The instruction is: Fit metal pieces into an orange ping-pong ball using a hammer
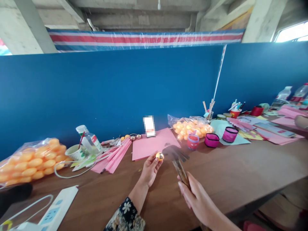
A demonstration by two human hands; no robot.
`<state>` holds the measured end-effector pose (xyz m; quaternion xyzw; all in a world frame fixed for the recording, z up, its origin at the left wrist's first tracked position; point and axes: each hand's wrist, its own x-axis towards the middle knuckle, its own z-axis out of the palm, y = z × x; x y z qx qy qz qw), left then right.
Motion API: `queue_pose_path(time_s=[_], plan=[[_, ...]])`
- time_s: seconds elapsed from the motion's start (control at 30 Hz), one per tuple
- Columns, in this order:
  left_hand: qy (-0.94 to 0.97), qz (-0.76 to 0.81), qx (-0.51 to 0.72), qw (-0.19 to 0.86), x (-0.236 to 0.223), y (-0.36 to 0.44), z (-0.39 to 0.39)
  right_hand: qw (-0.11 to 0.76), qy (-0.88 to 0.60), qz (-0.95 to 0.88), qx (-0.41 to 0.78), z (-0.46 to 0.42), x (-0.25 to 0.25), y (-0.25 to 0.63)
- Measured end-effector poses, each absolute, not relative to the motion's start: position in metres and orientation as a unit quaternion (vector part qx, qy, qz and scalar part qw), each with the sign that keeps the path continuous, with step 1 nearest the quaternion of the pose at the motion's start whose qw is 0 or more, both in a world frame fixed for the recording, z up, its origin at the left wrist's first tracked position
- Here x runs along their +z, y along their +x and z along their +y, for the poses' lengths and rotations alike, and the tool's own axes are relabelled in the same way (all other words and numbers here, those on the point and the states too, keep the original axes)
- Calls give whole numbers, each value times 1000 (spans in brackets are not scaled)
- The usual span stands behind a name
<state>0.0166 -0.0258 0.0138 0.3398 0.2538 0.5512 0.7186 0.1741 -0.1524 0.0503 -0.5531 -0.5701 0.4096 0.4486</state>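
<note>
Between the fingertips of my left hand (pixel 151 168) is a small orange ping-pong ball (pixel 159 156) with a dark mark on its side. My right hand (pixel 196 195) is wrapped round the wooden handle of a hammer (pixel 181 173). The hammer's dark head is smeared by motion and hangs just right of the ball, apart from it as far as I can tell. Behind both hands lies a pink sheet of paper (pixel 146 147) with a dark drawing near its right side.
Bags of orange balls (pixel 33 162) (pixel 190 126) lie left and behind. Pink strips (pixel 117 157), a plastic bottle (pixel 90 139) and a power strip (pixel 57 208) are leftward. Magenta bands (pixel 211 140) and a small cup (pixel 192 141) stand right. A blue partition (pixel 120 86) closes the back.
</note>
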Motion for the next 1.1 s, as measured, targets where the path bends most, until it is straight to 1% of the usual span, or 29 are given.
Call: queue_pose_path(time_s=[0.13, 0.3, 0.47, 0.67, 0.83, 0.97, 1.1], plan=[[346, 259, 548, 716, 15, 18, -27, 438, -543, -562, 445, -151, 55, 174], [349, 249, 551, 716, 15, 17, -28, 457, -527, -546, 464, -150, 54, 174], [362, 247, 541, 718, 13, 17, -27, 433, -517, -549, 493, -151, 55, 178], [347, 247, 542, 724, 16, 16, -29, 444, -538, -562, 444, -154, 52, 178], [347, 254, 530, 731, 19, 16, -30, 443, -526, -549, 475, -151, 49, 177], [346, 247, 527, 736, 20, 16, -31, 456, -526, -547, 465, -151, 51, 177], [345, 240, 525, 740, 19, 17, -31, 446, -515, -552, 481, -149, 50, 174]])
